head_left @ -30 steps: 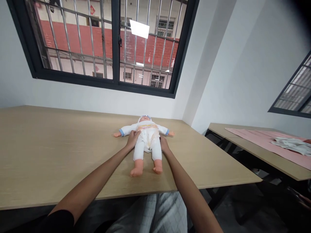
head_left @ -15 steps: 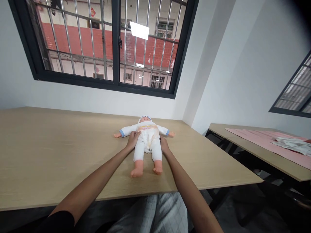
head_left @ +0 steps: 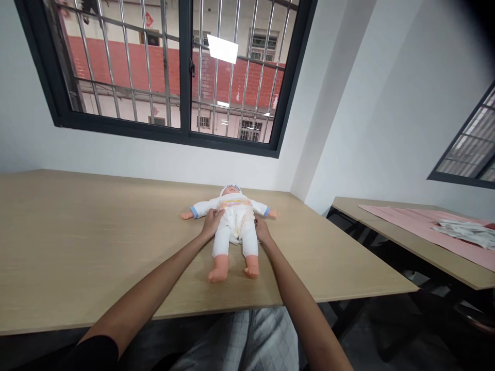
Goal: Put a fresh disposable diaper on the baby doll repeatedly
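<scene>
A baby doll [head_left: 220, 242] lies on its back on the wooden table, feet towards me, arms spread out. It wears a white outfit with blue cuffs and a white cap with dark marks. Around its hips, over the clothing, sits a white diaper [head_left: 236, 219] with a pinkish-yellow band at the waist. At the diaper's left side, my left hand [head_left: 211, 222] is closed on its edge, with the thumb and fingertips over it. My right hand [head_left: 261, 229] is closed at the opposite side, its fingers partly hidden by the doll's hip.
The table [head_left: 116, 242] has its front edge close to my lap. A barred window [head_left: 185, 135] is in the wall behind. To the right stands a second table [head_left: 386, 234] with a pink cloth [head_left: 406, 221] and crumpled white fabric [head_left: 466, 232] on it.
</scene>
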`<action>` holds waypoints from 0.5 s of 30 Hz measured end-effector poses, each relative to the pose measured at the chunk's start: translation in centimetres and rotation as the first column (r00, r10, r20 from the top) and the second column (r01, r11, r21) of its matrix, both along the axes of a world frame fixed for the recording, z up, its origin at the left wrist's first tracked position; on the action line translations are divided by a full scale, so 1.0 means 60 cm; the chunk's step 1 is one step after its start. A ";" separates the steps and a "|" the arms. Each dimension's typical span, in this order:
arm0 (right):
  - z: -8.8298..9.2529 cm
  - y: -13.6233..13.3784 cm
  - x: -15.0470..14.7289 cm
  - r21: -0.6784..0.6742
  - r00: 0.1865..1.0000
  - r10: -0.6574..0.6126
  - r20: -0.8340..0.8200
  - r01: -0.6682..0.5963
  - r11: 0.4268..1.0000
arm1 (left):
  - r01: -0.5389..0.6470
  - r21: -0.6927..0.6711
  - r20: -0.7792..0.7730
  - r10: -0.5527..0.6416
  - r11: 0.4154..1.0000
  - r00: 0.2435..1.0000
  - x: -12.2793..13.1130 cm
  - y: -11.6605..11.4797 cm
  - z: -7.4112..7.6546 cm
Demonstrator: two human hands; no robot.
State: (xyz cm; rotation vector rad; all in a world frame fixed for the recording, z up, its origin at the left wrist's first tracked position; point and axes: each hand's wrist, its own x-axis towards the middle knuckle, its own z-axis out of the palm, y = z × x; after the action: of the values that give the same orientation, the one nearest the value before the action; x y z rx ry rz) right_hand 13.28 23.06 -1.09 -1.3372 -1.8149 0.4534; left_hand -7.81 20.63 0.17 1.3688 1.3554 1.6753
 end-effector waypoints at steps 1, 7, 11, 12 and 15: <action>0.001 0.000 0.002 -0.022 0.999 -0.039 0.022 0.039 0.999 | -0.044 0.021 -0.064 0.045 0.999 0.997 -0.003 -0.002 0.003; 0.004 -0.010 0.005 -0.058 0.978 -0.033 0.204 0.046 0.997 | 0.075 0.445 -0.505 0.181 0.892 0.844 0.024 -0.043 0.080; 0.004 -0.012 0.000 -0.056 0.956 0.020 0.294 -0.003 0.998 | 0.482 0.381 -0.749 -0.042 0.789 0.661 0.093 -0.062 0.103; 0.003 -0.011 0.000 -0.048 0.948 0.014 0.317 0.001 0.999 | 0.552 0.329 -0.800 -0.084 0.766 0.594 0.107 -0.061 0.098; 0.001 -0.007 0.006 -0.027 0.905 -0.005 0.425 0.019 0.999 | 0.616 0.201 -0.904 -0.099 0.762 0.417 0.129 -0.052 0.074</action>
State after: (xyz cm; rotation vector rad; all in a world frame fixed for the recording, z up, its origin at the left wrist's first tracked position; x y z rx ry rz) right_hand 13.62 22.63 -1.04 -1.5579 -2.1564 0.1880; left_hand -0.05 17.51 4.62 2.8775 0.8514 1.0090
